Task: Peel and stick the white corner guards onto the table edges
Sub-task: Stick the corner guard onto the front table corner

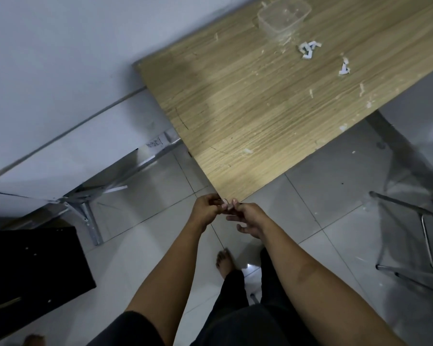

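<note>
Clear plastic container (283,17) on wooden table (248,101), contents unclear, both hands (229,211) pinching small corner guard (225,203)

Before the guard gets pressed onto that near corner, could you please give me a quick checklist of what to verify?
1. Guard pinched by left hand and right hand: ok.
2. Guard at the near table corner: ok.
3. Backing peeled off: cannot tell, too small.
4. Guard lined up with both edges: cannot tell, fingers hide it.
5. Tabletop free of debris: not ok, scraps and flecks lie on it.
6. Spare guards in the tub: cannot tell.
</note>
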Motion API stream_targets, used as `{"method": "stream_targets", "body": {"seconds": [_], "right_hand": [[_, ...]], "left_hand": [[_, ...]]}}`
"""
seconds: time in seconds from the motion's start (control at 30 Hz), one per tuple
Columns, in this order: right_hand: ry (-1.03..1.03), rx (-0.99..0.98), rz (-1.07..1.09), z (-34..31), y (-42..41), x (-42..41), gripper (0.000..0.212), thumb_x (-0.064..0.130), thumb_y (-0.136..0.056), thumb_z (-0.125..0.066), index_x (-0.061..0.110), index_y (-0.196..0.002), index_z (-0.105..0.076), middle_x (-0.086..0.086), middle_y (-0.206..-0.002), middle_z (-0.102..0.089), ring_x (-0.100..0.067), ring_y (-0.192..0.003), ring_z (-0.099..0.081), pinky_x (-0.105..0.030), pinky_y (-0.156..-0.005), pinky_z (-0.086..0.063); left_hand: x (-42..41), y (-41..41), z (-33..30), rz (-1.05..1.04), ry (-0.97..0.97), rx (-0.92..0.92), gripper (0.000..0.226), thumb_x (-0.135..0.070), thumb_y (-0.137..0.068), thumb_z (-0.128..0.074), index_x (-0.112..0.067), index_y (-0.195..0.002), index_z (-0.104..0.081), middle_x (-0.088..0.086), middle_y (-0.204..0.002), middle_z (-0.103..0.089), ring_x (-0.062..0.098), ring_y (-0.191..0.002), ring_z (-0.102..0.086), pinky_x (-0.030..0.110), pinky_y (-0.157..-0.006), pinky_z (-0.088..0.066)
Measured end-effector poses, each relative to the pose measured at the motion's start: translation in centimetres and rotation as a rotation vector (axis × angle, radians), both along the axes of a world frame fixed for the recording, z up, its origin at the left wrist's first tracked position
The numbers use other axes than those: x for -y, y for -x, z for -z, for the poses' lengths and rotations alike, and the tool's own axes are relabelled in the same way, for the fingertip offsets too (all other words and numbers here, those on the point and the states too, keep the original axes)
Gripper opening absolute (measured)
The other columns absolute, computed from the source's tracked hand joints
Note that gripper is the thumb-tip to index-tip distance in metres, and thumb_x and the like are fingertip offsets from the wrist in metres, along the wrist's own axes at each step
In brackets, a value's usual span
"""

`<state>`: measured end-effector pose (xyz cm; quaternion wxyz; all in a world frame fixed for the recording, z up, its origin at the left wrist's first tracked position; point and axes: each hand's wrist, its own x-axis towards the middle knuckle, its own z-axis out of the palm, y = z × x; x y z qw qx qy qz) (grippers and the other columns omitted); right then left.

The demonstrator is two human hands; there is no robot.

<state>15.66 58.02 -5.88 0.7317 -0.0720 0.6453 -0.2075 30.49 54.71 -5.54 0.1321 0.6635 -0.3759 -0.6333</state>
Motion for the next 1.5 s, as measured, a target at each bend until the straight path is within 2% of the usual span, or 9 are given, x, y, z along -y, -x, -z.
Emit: {"method": "stream_targets", "body": {"seconds": [0.33, 0.43, 0.53, 0.73, 0.87, 0.93, 1.07, 1.37, 1.5], "right_hand": [[-0.058, -0.173, -0.065, -0.1, -0.1, 1.6, 0.022, 0.031, -0.096, -0.061, 0.012, -0.102, -0.07, 0.001, -0.091, -0.077, -0.012, -0.078, -0.065, -0.026, -0.057, -0.03], [-0.024, -0.223, -0.062, -0.4, -0.2, 1.5, 0.024, 0.03, -0.096, -0.061, 0.008, -0.104, -0.07, -0.004, -0.095, -0.075, -0.014, -0.071, -0.061, -0.023, -0.052, -0.03], [0.014, -0.225, -0.109, -0.6, 0.3, 1.1, 0.027, 0.036, -0.095, -0.062, 0.011, -0.1, -0.07, -0.002, -0.097, -0.075, -0.015, -0.078, -0.059, -0.025, -0.057, -0.032], [0.147, -0.382, -0.158, -0.2, 1.4, 1.8, 0.03, 0.031, -0.093, -0.067, 0.003, -0.105, -0.071, -0.009, -0.096, -0.074, -0.019, -0.075, -0.069, -0.029, -0.061, -0.051], [0.189, -0.627, -0.341, 0.8, 0.3, 1.0, 0.037, 0.046, -0.094, -0.059, 0.01, -0.096, -0.07, -0.007, -0.091, -0.074, -0.027, -0.083, -0.071, -0.038, -0.081, -0.056], [0.173, -0.519, -0.242, 0.9, 0.3, 1.2, 0.037, 0.039, -0.095, -0.06, 0.005, -0.103, -0.069, -0.011, -0.095, -0.074, -0.028, -0.083, -0.072, -0.039, -0.083, -0.057], [0.191, -0.343, -0.159, 0.8, 0.2, 1.5, 0.035, 0.035, -0.088, -0.072, 0.006, -0.108, -0.071, -0.012, -0.102, -0.074, -0.024, -0.088, -0.071, -0.033, -0.077, -0.057], [0.152, -0.538, -0.172, 1.4, 0.0, 1.3, 0.042, 0.043, -0.077, -0.076, 0.008, -0.099, -0.074, -0.007, -0.089, -0.076, -0.025, -0.082, -0.072, -0.045, -0.083, -0.059], [0.183, -0.655, -0.281, 0.5, -0.5, 0.4, 0.051, 0.058, -0.081, -0.066, 0.014, -0.106, -0.07, -0.005, -0.102, -0.072, -0.028, -0.097, -0.065, -0.034, -0.076, -0.049]], "left_hand": [[0.8, -0.4, -0.2, 0.011, -0.123, -0.01, 0.044, 0.001, -0.086, -0.069, 0.001, -0.129, -0.059, 0.01, -0.114, -0.069, 0.019, -0.103, -0.061, 0.028, -0.086, -0.044], [1.5, -0.9, -0.9, 0.052, -0.139, -0.034, 0.028, -0.008, -0.087, -0.071, -0.005, -0.115, -0.067, 0.011, -0.108, -0.07, 0.022, -0.103, -0.063, 0.026, -0.075, -0.046], [1.6, -0.4, -0.8, 0.026, -0.117, -0.013, 0.016, -0.015, -0.087, -0.073, -0.005, -0.1, -0.071, 0.011, -0.095, -0.071, 0.022, -0.088, -0.065, 0.023, -0.064, -0.046], [0.9, 1.5, 0.3, 0.009, -0.071, 0.212, 0.015, -0.031, -0.082, -0.07, -0.016, -0.084, -0.073, 0.005, -0.081, -0.071, 0.025, -0.084, -0.067, 0.034, -0.079, -0.053], [1.0, 1.6, 0.7, 0.027, -0.055, 0.317, 0.023, -0.046, -0.065, -0.064, -0.024, -0.068, -0.069, -0.002, -0.079, -0.073, 0.023, -0.084, -0.067, 0.05, -0.094, -0.051], [1.2, 1.6, 1.0, 0.041, -0.055, 0.332, 0.023, -0.047, -0.061, -0.062, -0.024, -0.063, -0.067, -0.002, -0.075, -0.072, 0.024, -0.083, -0.067, 0.055, -0.095, -0.049], [1.3, 1.6, 0.7, 0.071, -0.04, 0.355, 0.026, -0.047, -0.06, -0.062, -0.021, -0.063, -0.066, -0.002, -0.071, -0.07, 0.024, -0.079, -0.067, 0.055, -0.093, -0.05], [2.3, 1.5, -0.3, 0.126, -0.075, 0.337, 0.018, -0.038, -0.056, -0.067, -0.022, -0.065, -0.067, -0.005, -0.073, -0.07, 0.02, -0.079, -0.067, 0.043, -0.086, -0.055], [2.5, 1.3, 0.8, 0.171, -0.055, 0.343, 0.025, -0.042, -0.048, -0.067, -0.029, -0.068, -0.065, -0.004, -0.083, -0.073, 0.02, -0.084, -0.068, 0.046, -0.09, -0.054]]}}
